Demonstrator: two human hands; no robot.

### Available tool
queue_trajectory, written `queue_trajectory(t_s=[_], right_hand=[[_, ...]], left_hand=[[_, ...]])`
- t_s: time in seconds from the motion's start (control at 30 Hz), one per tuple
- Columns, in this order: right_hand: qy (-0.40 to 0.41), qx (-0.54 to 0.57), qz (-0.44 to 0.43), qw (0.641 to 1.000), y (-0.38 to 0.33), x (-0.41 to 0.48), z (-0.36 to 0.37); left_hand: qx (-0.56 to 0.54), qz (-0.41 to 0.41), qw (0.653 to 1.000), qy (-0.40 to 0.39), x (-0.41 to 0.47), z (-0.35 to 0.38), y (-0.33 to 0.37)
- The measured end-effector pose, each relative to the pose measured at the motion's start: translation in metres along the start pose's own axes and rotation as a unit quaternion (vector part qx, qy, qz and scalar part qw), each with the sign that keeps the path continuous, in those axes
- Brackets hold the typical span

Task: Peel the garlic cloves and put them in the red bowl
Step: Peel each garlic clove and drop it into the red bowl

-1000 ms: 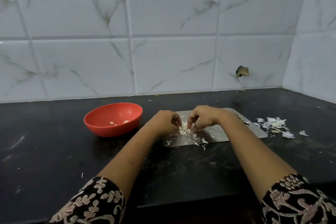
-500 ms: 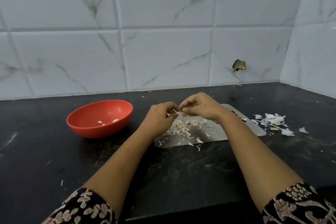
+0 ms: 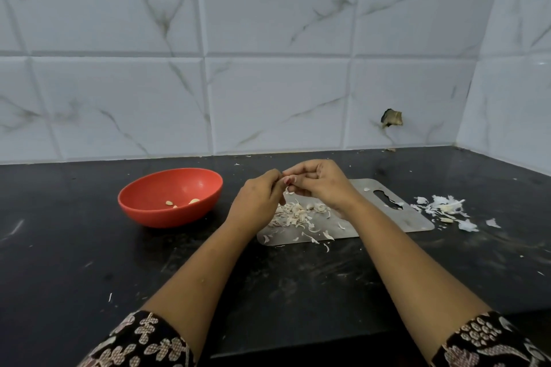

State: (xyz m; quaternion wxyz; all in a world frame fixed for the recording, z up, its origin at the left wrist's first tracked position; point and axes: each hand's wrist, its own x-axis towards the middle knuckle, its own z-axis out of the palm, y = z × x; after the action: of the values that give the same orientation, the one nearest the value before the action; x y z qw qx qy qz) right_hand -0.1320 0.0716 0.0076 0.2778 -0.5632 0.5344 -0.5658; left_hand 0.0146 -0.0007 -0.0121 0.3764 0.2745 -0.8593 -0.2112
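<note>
- A garlic clove [image 3: 289, 179] is pinched between the left hand [image 3: 256, 202] and right hand [image 3: 323, 186], fingers curled.
- Peeled cloves [image 3: 169, 203] are held in the red bowl [image 3: 167, 217].

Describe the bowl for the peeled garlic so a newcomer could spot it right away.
On the black counter under the white tiled wall, look left of the steel cutting board. The red bowl sits there holding a few peeled cloves. It is the only round, coloured thing; its neighbours are flat steel and pale peel scraps.
</note>
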Motion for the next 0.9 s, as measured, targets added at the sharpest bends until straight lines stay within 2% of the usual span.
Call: queue_trajectory(t_s=[0.13,0.27,0.4,0.63,0.77,0.9], right_hand=[[0.012,0.015,-0.004,1.0,0.001,0.001,-0.002],[0.024,-0.089,-0.04,0.995,0.004,0.001,0.007],[0.006,-0.24,-0.068,0.968,0.003,0.001,0.015],[-0.016,-0.282,-0.075,0.956,0.003,-0.001,0.021],[0.002,-0.332,-0.135,0.933,0.004,-0.001,0.022],[0.019,-0.352,-0.188,0.917,0.006,-0.001,0.023]], left_hand=[[-0.073,-0.013,0.997,-0.008,-0.003,0.003,0.005],[-0.016,-0.009,1.0,0.0,-0.004,0.003,0.002],[0.023,-0.015,0.999,0.021,-0.003,0.002,0.001],[0.003,-0.038,0.999,0.01,-0.003,0.0,0.002],[-0.037,-0.037,0.999,0.009,0.0,-0.006,0.005],[-0.139,-0.086,0.986,-0.019,0.003,-0.007,0.002]])
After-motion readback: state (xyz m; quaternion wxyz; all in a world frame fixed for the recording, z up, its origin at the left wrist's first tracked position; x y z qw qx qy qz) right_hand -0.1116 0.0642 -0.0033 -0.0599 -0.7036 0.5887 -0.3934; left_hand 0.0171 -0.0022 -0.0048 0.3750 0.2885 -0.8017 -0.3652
